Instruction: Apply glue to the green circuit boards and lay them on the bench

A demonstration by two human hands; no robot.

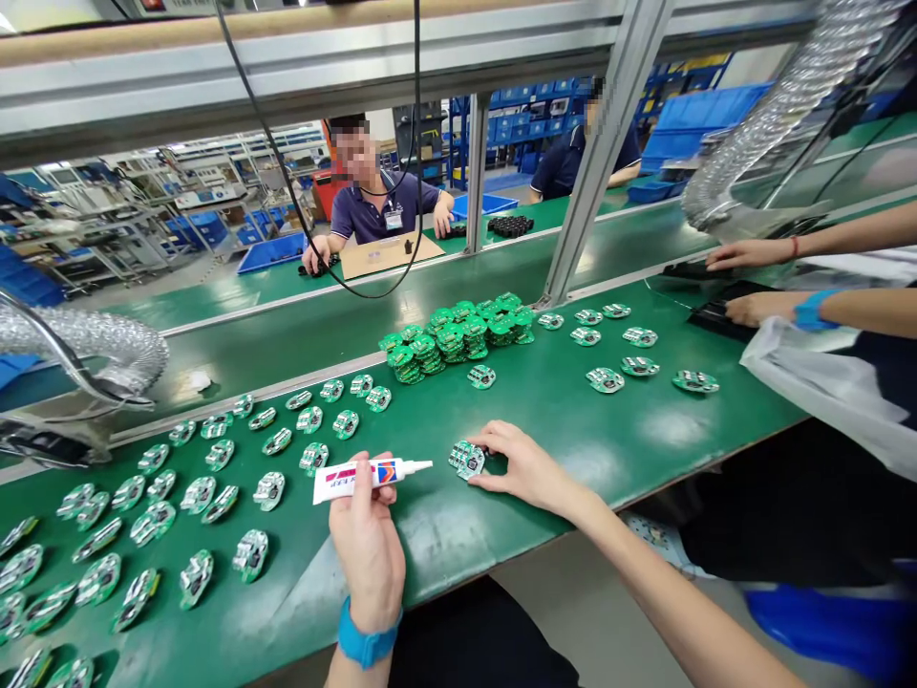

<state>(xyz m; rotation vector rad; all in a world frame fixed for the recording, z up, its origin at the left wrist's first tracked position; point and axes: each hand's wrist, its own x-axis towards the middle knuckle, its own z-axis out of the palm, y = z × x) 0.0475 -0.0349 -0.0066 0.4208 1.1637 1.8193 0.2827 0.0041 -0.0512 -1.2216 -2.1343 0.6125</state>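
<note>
A white glue tube [342, 481] with red and blue print lies in my left hand [365, 540], its long nozzle pointing right. The fingers and thumb are closed round the tube. Just right of the nozzle tip, my right hand [526, 468] pinches the right edge of a round green circuit board [462, 459] at the green bench top. A small gap separates nozzle and board. Behind them a lone circuit board [481, 376] lies flat in front of stacked green boards [458, 336].
Many loose circuit boards [197, 494] are spread over the left of the green bench [430, 535]; several more [606, 380] lie right. A co-worker's hands [759, 308] handle dark items at far right. A metal post [591, 153] and hanging cable [287, 182] stand ahead.
</note>
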